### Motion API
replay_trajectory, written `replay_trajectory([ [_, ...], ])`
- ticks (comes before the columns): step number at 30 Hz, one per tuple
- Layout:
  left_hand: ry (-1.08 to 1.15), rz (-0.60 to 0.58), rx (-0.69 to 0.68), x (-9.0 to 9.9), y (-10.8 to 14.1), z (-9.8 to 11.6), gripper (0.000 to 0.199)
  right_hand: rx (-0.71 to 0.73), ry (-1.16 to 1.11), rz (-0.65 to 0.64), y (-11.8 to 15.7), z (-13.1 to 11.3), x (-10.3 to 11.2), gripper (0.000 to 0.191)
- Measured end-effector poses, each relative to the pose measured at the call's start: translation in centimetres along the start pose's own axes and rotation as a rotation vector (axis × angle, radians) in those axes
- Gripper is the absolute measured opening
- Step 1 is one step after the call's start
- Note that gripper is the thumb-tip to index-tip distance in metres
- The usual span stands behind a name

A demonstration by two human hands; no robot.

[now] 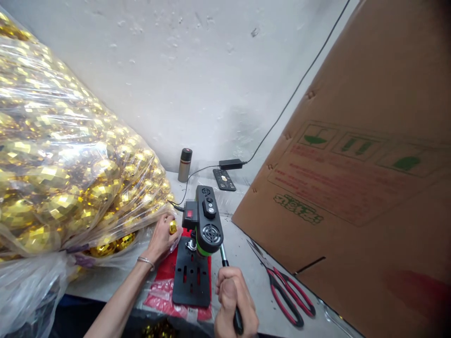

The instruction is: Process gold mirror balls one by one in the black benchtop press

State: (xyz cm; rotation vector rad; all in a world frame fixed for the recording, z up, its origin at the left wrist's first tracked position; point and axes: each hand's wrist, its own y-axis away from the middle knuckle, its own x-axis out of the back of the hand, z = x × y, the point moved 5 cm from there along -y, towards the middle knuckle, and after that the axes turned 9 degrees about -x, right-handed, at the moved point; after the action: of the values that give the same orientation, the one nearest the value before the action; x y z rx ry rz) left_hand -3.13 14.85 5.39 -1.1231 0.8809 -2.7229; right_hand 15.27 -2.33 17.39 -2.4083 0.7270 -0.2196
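A black bench machine (209, 220) with a flat slotted base (192, 281) stands on red plastic (162, 286). My left hand (165, 237), with a bracelet on the wrist, is closed around a small gold faceted ball (173, 227), just left of the machine. My right hand (235, 300) grips the black-ended lever handle (238, 321), whose metal rod runs up to the machine's right side. Part of the ball is covered by my fingers.
A big clear bag of gold balls (70, 188) fills the left. Red-and-black scissors (287, 291) lie right of my right hand, beside a large cardboard box (345, 188). A bottle (184, 165), phone (224, 180) and power adapter (230, 164) are near the wall.
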Motion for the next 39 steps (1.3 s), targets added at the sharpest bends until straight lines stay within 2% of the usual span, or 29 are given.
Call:
replay_trajectory([
  [3,-0.048,-0.047,0.101,1.1,2.2,0.3,0.042,0.109,0.012,-0.058,-0.2,0.4,0.3,0.033],
  [5,-0.111,-0.072,0.118,1.7,4.2,0.7,0.047,0.142,0.008,-0.071,-0.2,0.6,0.4,0.033],
  [9,-0.22,-0.093,-0.041,1.9,7.9,2.5,0.034,0.106,0.012,-0.083,-0.2,0.8,0.5,0.032],
  [11,-0.156,-0.116,-0.115,1.3,9.4,3.2,0.032,0.102,0.021,-0.099,-0.1,0.8,0.4,0.032],
  [13,-0.001,-0.103,-0.085,0.9,10.1,3.2,0.036,0.099,0.029,-0.097,-0.1,0.7,0.4,0.031],
  [16,0.219,0.011,0.202,1.1,10.1,1.6,0.045,0.088,0.031,-0.082,-0.1,0.8,0.5,0.03],
  [18,0.249,0.051,0.356,1.4,9.7,0.8,0.055,0.09,0.023,-0.088,0.0,0.9,0.5,0.03],
  [21,0.17,0.0,0.359,2.0,9.0,1.3,0.06,0.075,0.019,-0.101,0.2,1.2,0.5,0.03],
  [25,0.202,-0.023,0.314,2.4,8.7,2.8,0.049,0.081,0.017,-0.108,-0.1,1.0,0.6,0.03],
  [28,0.387,0.035,0.465,2.2,9.1,2.9,0.055,0.091,0.003,-0.117,-0.8,0.2,0.6,0.03],
  [31,0.602,0.063,0.581,1.2,9.6,3.3,0.065,0.049,-0.006,-0.103,-1.6,-0.6,0.5,0.03],
  [34,0.643,0.023,0.563,-0.1,9.8,4.2,0.065,0.019,0.0,-0.086,-2.1,-1.1,0.3,0.031],
  [39,0.387,-0.044,0.344,-1.3,9.7,5.4,0.054,0.036,0.0,-0.086,-2.2,-1.3,0.3,0.032],
])
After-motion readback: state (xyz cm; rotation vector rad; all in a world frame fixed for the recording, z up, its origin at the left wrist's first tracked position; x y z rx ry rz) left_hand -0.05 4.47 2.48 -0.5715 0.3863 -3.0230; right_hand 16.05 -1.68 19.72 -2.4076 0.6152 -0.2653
